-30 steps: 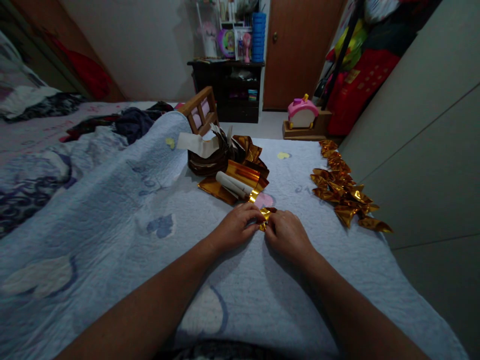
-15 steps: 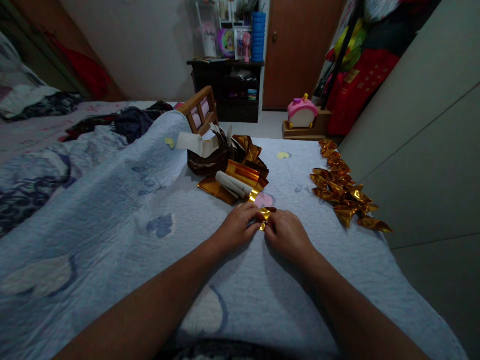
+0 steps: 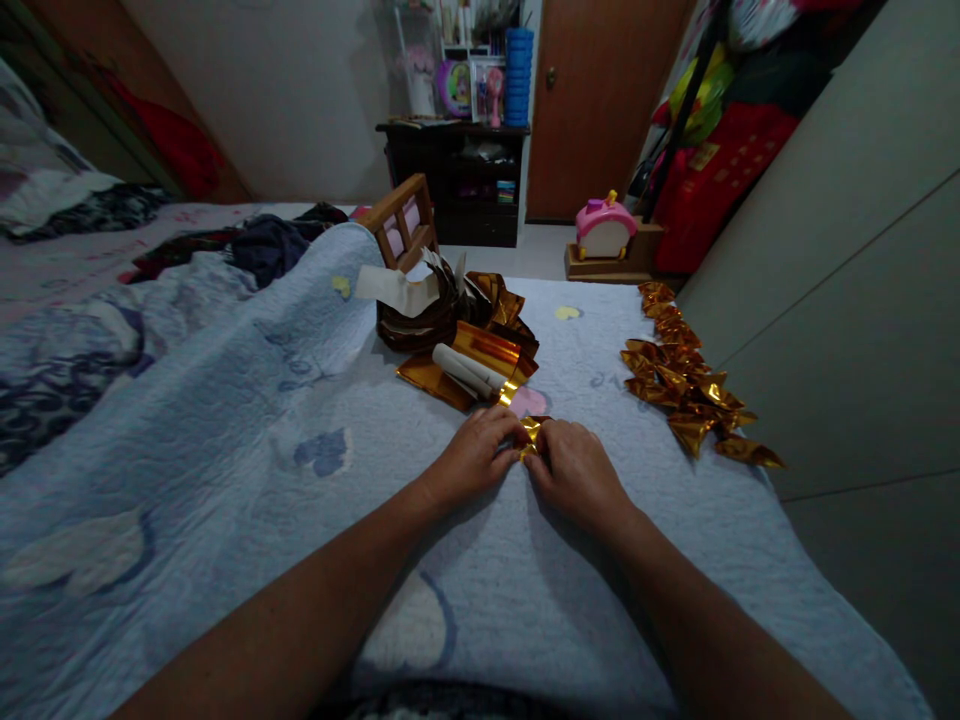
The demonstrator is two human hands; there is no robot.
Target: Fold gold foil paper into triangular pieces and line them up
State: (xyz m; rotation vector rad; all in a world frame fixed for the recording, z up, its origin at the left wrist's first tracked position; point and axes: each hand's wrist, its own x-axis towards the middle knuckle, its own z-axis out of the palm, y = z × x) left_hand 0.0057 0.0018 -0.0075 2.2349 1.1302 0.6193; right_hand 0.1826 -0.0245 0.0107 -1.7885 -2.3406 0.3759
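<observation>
Between my two hands, low over the bedspread, is a small piece of shiny gold foil paper (image 3: 531,430). My left hand (image 3: 484,445) pinches its left side with curled fingers. On the other side my right hand (image 3: 574,460) grips it, thumb and fingertips pressed in close to the left fingertips. Much of the foil is hidden by the fingers. Just beyond my left hand lie loose gold foil sheets (image 3: 487,347) and a pale rolled paper (image 3: 469,370). Behind them stands a curled stack of foil paper (image 3: 416,325) with white edges.
Several folded gold foil pieces (image 3: 694,390) lie in a row along the bed's right edge. The blue bedspread (image 3: 315,520) rises in folds at the left. A wooden bed frame (image 3: 405,225) and a pink toy (image 3: 604,225) are at the far end.
My right thumb has shifted slightly left over the foil, covering more of its near edge. The left hand and the other foil stay in place.
</observation>
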